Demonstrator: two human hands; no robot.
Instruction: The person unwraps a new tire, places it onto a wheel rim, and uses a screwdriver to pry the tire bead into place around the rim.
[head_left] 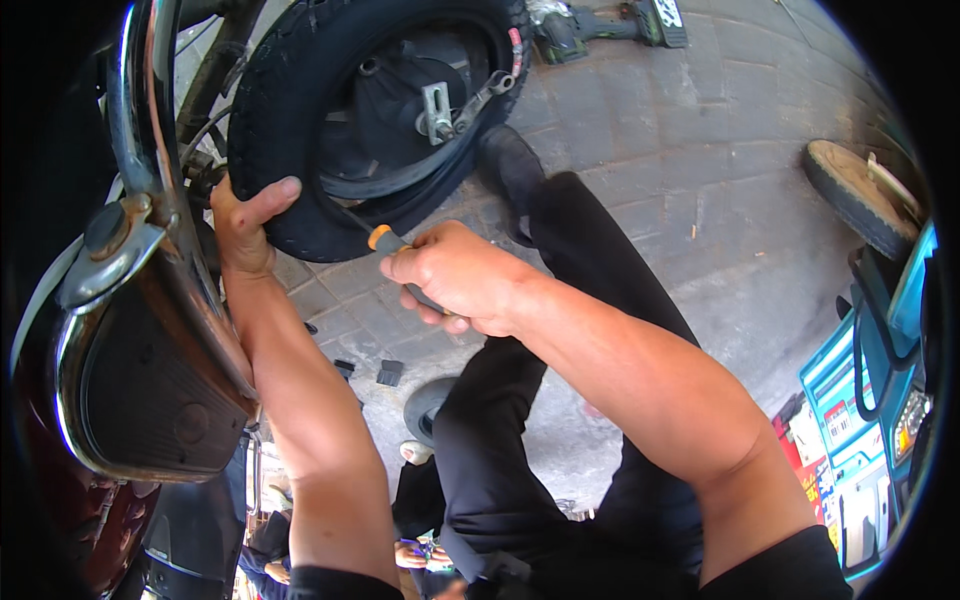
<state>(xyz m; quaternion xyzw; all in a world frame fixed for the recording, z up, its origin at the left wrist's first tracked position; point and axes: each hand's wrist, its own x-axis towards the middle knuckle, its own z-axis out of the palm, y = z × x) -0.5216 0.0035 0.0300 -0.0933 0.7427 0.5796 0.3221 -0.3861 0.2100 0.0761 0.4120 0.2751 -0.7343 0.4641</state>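
Note:
A black motorcycle wheel with a treaded tire (290, 120) leans in front of me, its hub and brake parts facing up toward me. My left hand (248, 225) grips the tire's near left edge, thumb across the sidewall and fingers mostly hidden behind it. In my right hand (450, 280) is a screwdriver (382, 240) with a grey and orange handle. Its thin shaft points up and left to the lower inner edge of the tire, beside the rim; whether the tip sits under the bead I cannot tell.
A motorcycle with chrome bars (140, 110) stands close on my left. A cordless power tool (600, 28) lies beyond the wheel. Small black pieces (390, 372) lie on the paving. To the right are another wheel (860, 200) and a teal vehicle (850, 400). Other people's hands (412, 553) show behind.

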